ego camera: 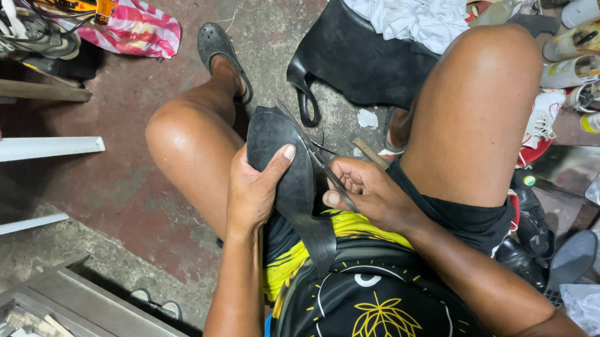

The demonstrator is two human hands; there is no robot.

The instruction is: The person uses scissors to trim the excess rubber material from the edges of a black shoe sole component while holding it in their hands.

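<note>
Single head cam, no second view, so no overlap. Mounted on the seated person's head, pitched steeply down over chest and lap, close range. Both hands sit near frame centre: left hand [254,190], right hand [370,193]. Knees spread to either side. Floor [114,179] fills the left side, clutter runs along the top and right edges. Person's front points toward frame top.

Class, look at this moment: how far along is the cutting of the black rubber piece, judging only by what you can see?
Done: the black rubber sheet already has a rounded, sole-like top edge. In hand: the left hand grips the sheet while the right hand works scissors along its right edge. Left: a long uncut strip hangs from the lower end toward the lap, so trimming looks unfinished.
</note>
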